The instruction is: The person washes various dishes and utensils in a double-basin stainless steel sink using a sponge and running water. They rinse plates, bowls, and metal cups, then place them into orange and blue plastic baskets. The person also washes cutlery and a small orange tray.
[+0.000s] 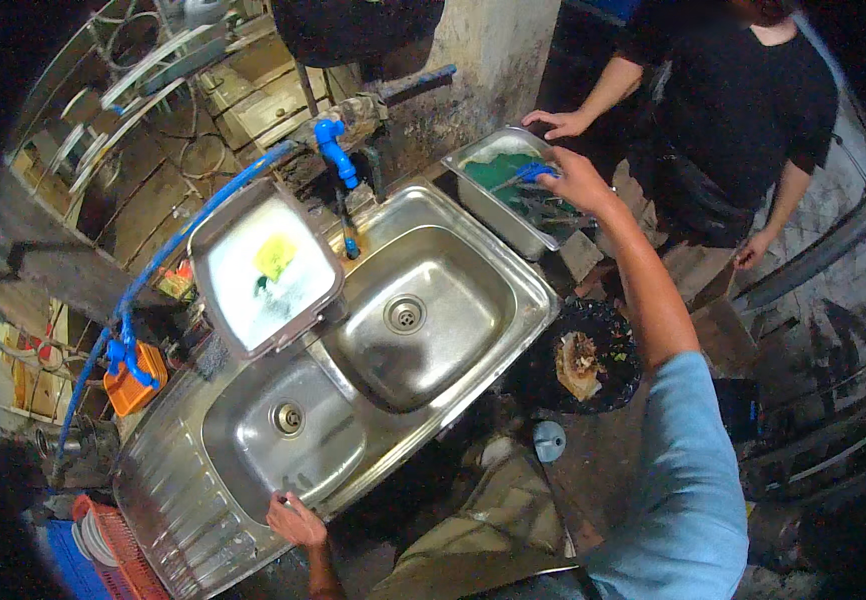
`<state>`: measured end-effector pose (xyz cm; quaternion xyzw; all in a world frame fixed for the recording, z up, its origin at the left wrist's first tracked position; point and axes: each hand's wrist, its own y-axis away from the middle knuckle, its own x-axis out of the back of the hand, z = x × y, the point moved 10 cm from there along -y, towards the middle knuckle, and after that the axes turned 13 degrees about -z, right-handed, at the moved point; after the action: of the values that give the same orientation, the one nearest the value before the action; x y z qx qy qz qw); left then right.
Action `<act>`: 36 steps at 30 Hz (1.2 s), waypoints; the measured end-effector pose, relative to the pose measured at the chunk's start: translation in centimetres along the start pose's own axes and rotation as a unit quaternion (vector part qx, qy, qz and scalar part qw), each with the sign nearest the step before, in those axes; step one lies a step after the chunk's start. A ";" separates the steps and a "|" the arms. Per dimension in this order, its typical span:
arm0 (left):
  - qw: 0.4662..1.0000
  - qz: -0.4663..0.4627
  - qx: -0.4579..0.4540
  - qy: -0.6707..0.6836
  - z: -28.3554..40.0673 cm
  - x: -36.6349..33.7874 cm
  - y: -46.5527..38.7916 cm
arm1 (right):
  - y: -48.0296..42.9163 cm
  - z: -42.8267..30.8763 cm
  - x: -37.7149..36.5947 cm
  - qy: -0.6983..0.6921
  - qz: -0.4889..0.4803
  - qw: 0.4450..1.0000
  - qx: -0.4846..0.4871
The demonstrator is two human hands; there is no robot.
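My left hand (296, 519) rests at the front rim of the smaller basin (253, 435) of a stainless steel double sink, fingers slightly apart, holding nothing that I can see. My right hand (583, 180) reaches over a deep rectangular metal pan (511, 225) beyond the sink's right end. Its fingertips meet a blue object (532, 172) in the pan; whether they grip it is unclear. Green material (489, 174) and dark utensils lie around it. The larger basin (440, 337) shows a bare drain.
Behind the sink stands a tub (331, 296) of suds with a yellow sponge (277, 255). A blue tap (335, 150) rises beside it. Another person's hand (564, 124) is at the pan's far rim. Below sits a lined waste bin (620, 375). Plates stand in a red rack (121, 555).
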<state>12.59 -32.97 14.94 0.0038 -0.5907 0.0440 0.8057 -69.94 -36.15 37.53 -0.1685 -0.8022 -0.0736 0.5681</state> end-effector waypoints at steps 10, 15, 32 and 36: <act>0.995 -0.064 0.051 -0.057 -0.4 -1.4 -0.6 | -3.9 7.1 -11.5 0.371 -0.290 0.860 -0.198; 0.994 -0.105 0.036 0.007 -0.6 -1.6 -0.3 | -5.7 6.3 -10.0 0.311 -0.223 0.912 -0.150; 0.996 -0.086 0.039 -0.001 0.1 -0.5 -0.5 | -11.0 -2.8 5.4 0.456 -0.222 0.854 -0.114; 0.995 -0.094 0.038 0.010 -0.6 -1.3 -0.6 | -10.6 -2.9 11.6 0.410 -0.108 0.904 -0.063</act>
<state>12.84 -33.64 13.56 0.0895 -0.5774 -0.0095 0.8115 -74.55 -44.76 50.13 -0.0710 -0.5059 -0.2471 0.8234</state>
